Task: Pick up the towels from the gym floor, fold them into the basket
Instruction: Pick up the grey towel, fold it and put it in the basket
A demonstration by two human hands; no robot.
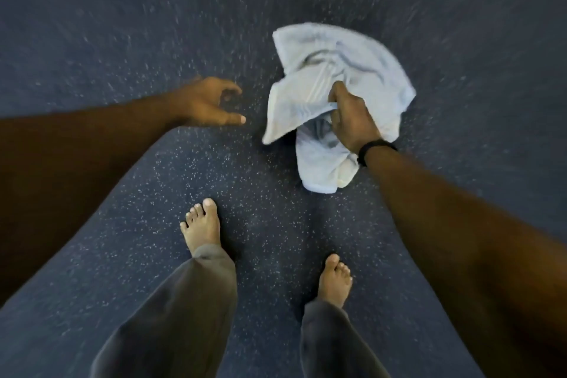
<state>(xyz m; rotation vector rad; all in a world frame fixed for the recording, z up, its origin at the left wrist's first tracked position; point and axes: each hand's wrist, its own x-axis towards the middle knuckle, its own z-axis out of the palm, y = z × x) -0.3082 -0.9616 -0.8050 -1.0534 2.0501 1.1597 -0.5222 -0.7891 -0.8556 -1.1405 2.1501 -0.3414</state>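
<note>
Right hand point(352, 120) is bunching the pale blue towel point(334, 70) in its grip above the speckled gym floor point(122, 40); left hand point(211, 101) is hanging empty, fingers loosely spread. Folding's still ahead, no basket showing.

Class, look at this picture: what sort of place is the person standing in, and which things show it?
Probably a gym: the dark speckled floor looks like rubber sports matting, the feet are bare, and the right hand grips a crumpled pale blue towel.

towel point(331, 80) right of left hand point(208, 103)
</note>
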